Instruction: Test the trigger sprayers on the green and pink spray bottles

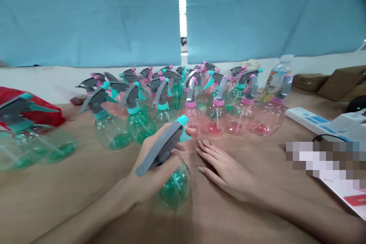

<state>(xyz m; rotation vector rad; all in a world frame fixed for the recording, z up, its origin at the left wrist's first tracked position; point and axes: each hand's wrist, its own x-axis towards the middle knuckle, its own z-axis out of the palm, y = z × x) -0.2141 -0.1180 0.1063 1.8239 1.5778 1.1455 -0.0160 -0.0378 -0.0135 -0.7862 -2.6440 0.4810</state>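
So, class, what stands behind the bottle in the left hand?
Rows of green bottles and pink bottles on the table; the left hand and held bottle partly cover one pink bottle.

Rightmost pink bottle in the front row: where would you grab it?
I'd grip the pink bottle by its narrow neck, just under the pink collar, coming from the right: that side has room, a neighbour bottle crowds its left, and its belly is wide.

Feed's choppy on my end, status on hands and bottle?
Left hand shut on green spray bottle, around its neck. Right hand open, flat on table beside it, empty. Rows of green and pink spray bottles close behind.
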